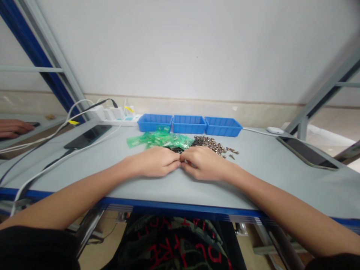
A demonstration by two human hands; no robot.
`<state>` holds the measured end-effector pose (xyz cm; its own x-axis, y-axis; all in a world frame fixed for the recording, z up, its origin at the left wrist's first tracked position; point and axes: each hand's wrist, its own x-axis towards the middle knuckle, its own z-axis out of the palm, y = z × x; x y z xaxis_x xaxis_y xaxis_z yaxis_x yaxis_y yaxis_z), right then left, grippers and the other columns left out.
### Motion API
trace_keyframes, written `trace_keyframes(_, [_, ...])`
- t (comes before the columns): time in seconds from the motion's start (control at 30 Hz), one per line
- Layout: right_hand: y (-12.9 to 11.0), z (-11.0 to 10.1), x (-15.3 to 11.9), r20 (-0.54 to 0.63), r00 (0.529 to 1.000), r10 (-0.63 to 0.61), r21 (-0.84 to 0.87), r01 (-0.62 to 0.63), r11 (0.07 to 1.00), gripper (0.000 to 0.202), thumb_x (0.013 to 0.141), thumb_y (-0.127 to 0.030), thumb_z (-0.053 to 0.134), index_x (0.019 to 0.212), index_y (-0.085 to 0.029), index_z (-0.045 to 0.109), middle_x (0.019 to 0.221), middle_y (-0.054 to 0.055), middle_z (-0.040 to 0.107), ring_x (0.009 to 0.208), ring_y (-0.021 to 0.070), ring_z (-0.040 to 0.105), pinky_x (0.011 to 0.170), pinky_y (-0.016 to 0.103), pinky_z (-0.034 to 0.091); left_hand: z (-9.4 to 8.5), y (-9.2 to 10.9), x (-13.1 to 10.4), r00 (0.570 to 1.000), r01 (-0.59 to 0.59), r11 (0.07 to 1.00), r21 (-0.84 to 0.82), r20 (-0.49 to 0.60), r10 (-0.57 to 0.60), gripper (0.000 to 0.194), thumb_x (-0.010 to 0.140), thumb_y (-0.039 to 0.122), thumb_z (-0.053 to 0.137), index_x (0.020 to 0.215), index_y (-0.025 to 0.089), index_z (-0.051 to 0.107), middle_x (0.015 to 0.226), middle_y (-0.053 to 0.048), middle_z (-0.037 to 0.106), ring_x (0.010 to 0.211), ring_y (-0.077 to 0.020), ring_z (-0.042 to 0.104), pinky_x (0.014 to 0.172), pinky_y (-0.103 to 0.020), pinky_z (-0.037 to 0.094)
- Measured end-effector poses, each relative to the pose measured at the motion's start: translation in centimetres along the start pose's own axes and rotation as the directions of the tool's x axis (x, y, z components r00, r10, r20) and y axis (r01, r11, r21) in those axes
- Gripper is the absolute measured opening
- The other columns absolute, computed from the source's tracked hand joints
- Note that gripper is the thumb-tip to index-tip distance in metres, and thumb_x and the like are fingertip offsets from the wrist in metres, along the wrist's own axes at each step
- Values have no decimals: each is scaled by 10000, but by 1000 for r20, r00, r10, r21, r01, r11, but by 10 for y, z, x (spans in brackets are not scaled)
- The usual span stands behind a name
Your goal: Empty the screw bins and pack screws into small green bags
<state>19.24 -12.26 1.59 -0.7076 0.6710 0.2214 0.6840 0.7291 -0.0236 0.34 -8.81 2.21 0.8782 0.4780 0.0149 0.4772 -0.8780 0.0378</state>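
My left hand point(157, 161) and my right hand point(204, 163) meet fingertip to fingertip above the grey table, close to its front edge. Both are closed in a pinch; whatever lies between the fingers is too small or hidden to name. Just behind my left hand lie crumpled green plastic bags point(161, 138) with small parts inside. Beyond my right hand spreads a pile of small brass-coloured metal parts that look like screws point(210, 143). Some dark small parts point(176, 149) show between the bags and my fingers.
Three blue bins, left point(155, 123), middle point(189, 124) and right point(223, 126), stand along the wall. A power strip point(118, 120) with cables and a phone point(87, 136) lie left. Another phone point(307, 152) and a white case point(275, 130) lie right. Another person's hand point(15, 128) shows far left.
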Motion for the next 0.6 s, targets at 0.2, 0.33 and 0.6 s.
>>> trace_keyframes(0.2, [0,0,0,15,1000,10,-18,-9,1000,190,870,-205,409,826,-156,587,787,44,617,712,143,524,642,263,312,1,-2,1,1000,0,1000,-10,-3,0,336,936,347,311,876,176,594,837,-54,650,741,-179,608,658,-270,415])
trace_keyframes(0.33, [-1,0,0,23,1000,12,-34,-11,999,197,872,-193,396,787,-155,570,777,45,614,697,138,512,642,262,309,-1,-2,0,1000,-7,999,-41,26,8,302,929,339,338,866,172,581,832,-47,640,741,-170,598,656,-260,412])
trace_keyframes(0.6, [-1,1,2,22,1000,18,-52,-17,998,206,880,-201,381,765,-156,545,759,38,599,670,133,497,613,267,287,-7,2,-2,994,-20,998,-59,104,26,280,917,312,366,790,158,563,776,-38,609,686,-153,550,622,-252,390])
